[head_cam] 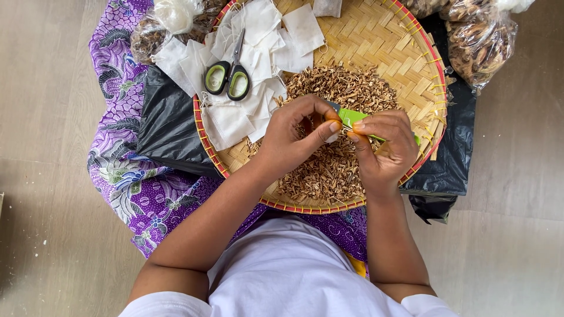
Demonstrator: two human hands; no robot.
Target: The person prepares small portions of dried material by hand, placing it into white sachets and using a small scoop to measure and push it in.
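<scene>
Left hand [294, 138] and right hand [382, 147] each pinch a green packet [352, 117] between fingertips, above the herbs [335, 170] in the tray [399, 47].

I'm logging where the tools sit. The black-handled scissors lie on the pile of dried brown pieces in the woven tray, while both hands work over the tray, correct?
Not quite. The head view shows the scissors lying on the white cloth bags, beside the dried brown pieces, not on them. The rest holds: left hand and right hand work over the woven tray.

Soft, even daylight throughout, no glare. Faint shadows sit under the left hand [294, 138] and right hand [382, 147]. Sharp focus, edges undistorted.
</scene>
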